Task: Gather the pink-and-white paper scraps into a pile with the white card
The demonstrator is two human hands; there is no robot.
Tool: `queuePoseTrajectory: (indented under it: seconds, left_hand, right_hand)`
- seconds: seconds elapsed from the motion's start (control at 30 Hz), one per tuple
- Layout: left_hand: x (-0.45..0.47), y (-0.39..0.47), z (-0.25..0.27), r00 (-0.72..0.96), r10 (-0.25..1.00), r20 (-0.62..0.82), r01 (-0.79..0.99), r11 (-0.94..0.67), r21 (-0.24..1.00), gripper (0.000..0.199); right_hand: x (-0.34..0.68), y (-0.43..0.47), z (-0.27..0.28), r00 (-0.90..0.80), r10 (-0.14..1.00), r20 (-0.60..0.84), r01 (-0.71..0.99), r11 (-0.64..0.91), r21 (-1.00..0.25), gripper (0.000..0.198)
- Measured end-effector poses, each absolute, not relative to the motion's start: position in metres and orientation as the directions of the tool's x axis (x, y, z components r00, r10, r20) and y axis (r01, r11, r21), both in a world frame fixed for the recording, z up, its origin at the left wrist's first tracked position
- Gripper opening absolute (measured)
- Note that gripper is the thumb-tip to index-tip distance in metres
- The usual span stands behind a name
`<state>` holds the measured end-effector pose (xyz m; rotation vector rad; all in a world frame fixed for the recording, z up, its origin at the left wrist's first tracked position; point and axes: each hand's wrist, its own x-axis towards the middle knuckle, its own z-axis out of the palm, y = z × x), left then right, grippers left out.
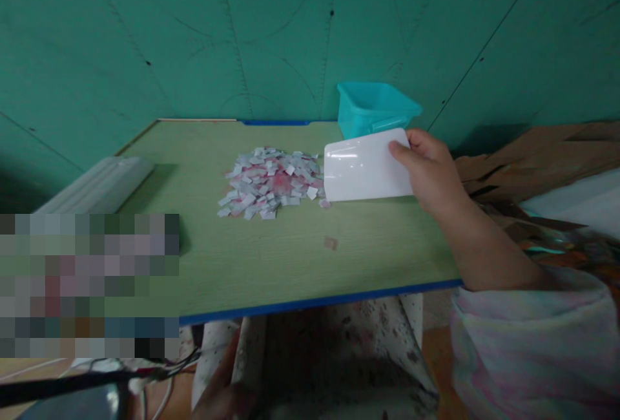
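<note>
My right hand grips a flat, glossy white plastic scraper by its right end, thumb on top. The scraper's left edge is against the right side of a pile of small paper pieces, white with pink patches. It hides part of that side of the pile. My left hand hangs low at the bottom of the view, below the table; it is dark and blurred, and its fingers do not show clearly.
The pale green table has a blue front edge. A turquoise plastic bin stands at the back right, by the green wall. A pale ribbed object lies at the left. Cardboard is stacked on the right; cables hang lower left.
</note>
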<state>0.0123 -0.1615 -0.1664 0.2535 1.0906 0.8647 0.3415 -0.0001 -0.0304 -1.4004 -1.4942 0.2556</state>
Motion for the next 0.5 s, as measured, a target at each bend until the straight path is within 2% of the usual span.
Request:
queuePoseTrajectory:
  seconds: [0.3, 0.5]
  left_hand:
    - [0.018, -0.155, -0.149, 0.278, 0.726, -0.629, -0.503, 0.668, 0.548, 0.068]
    - [0.015, -0.153, -0.158, 0.302, 0.688, -0.66, -0.495, 0.705, 0.508, 0.078]
  right_hand:
    - [0.341, 0.002, -0.034, 0.219, 0.835, 0.504, 0.581, 0.304, -0.755, 0.022]
    - [0.338, 0.003, -0.034, 0.207, 0.872, 0.443, 0.515, 0.288, -0.808, 0.019]
